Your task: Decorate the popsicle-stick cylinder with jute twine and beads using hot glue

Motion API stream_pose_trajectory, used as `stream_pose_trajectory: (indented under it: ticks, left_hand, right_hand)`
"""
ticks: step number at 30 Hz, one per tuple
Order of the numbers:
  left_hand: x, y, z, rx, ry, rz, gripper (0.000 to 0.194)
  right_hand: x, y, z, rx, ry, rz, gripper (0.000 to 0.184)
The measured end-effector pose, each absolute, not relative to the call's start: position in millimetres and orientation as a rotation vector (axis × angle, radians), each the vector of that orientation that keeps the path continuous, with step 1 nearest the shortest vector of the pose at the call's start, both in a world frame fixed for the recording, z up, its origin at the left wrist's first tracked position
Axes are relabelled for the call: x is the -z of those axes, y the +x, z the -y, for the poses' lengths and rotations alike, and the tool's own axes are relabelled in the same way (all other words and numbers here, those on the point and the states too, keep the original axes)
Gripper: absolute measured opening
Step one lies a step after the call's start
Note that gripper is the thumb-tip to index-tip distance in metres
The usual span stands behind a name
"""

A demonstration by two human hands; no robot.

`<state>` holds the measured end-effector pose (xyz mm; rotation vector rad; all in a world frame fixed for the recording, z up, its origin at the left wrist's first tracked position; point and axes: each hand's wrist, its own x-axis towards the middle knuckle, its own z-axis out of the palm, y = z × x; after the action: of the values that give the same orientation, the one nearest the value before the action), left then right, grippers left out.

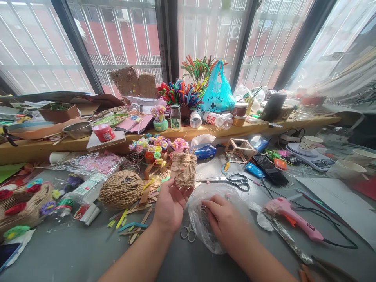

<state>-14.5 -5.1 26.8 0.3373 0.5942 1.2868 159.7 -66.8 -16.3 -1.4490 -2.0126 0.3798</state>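
Observation:
My left hand (169, 205) grips a small pot wrapped in jute twine (183, 169), raised above the table with its decorated side facing me. Brown scraps are stuck on the pot's front. Lower and to the right, my right hand (225, 219) is at a clear plastic bag (201, 231), its thumb and fingers drawn together among the bag's folds. What they pinch is too small or hidden to make out. Small scissors (188, 233) lie between my wrists, against the bag. A ball of jute twine (121, 188) sits left of my left hand.
Larger black-handled scissors (237, 181) lie behind the bag. A pink glue gun (293, 215) with its black cord rests at the right, near a kitchen scale (314, 156). Wooden sticks (141, 225) are scattered at the left. Pipe-cleaner flowers (155, 149) stand behind the pot.

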Motion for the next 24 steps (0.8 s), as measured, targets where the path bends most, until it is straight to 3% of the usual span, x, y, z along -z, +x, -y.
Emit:
stream_pose_trajectory:
  ticks: [12, 24]
  left_hand:
    - [-22.6, -11.0, 4.8, -1.361, 0.418, -0.669, 0.033]
    - [-17.3, -10.9, 5.7, -1.391, 0.529, -0.708, 0.049]
  right_hand:
    - [21.5, 161.5, 68.4, -0.33, -1.559, 1.989, 0.019]
    - [12.8, 159.0, 68.1, -0.329, -1.691, 2.045, 0.022]
